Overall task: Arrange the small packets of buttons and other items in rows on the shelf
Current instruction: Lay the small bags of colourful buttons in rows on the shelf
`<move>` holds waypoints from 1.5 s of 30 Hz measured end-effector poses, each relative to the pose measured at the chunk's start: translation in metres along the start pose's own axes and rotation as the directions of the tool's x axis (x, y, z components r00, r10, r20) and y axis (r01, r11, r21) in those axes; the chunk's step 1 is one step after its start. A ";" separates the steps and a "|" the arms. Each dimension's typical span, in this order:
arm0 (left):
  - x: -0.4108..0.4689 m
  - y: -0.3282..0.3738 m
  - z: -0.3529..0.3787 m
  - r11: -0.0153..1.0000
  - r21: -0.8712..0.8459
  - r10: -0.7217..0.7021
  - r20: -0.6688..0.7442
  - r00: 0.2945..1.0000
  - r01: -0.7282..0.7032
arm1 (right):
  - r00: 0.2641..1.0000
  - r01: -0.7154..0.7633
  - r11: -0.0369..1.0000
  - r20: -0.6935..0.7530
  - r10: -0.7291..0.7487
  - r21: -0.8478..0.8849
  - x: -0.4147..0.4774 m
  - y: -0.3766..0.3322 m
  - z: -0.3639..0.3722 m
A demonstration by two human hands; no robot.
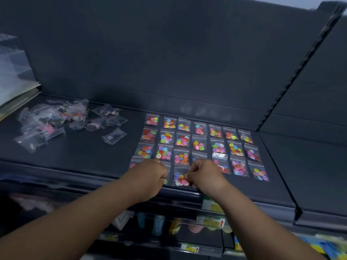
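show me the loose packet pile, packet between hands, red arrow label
loose packet pile (56, 121): head view, pile's middle
packet between hands (180, 180): head view, its buttons
red arrow label (222, 223): head view, the arrow

Dark shelf: a wide bare stretch in the middle, between the loose heap of packets at left rear and the grid of button packets on the right. One stray packet juts into that lane. The front left is also bare. The grid is tight, with narrow gaps only and a thin bare band behind it before the back panel. A slotted upright closes the right side. A leaning stack of papers blocks the far left. Left hand and right hand, both curled, sit low over the grid's front row, the right pinching a front-row packet between them.
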State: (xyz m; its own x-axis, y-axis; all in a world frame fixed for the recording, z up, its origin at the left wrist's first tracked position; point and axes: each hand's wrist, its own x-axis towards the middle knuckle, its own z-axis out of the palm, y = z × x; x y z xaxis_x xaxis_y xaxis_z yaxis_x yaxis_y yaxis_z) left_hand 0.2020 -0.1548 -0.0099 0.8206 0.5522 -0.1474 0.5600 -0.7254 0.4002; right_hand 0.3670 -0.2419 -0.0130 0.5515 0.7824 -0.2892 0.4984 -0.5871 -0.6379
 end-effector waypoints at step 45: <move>-0.051 -0.258 -0.124 0.917 0.061 -0.334 -0.423 0.842 0.394 | 0.705 0.698 0.609 0.212 -0.676 -0.378 0.078 -0.242 0.157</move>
State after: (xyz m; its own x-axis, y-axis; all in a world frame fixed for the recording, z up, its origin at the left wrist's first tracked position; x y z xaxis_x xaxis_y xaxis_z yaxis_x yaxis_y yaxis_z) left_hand 0.0012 0.0553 0.0062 0.4558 0.8813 0.1248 0.8439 -0.4725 0.2541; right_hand 0.1845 -0.0058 0.0070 -0.0903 0.9930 0.0759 0.9408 0.1101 -0.3206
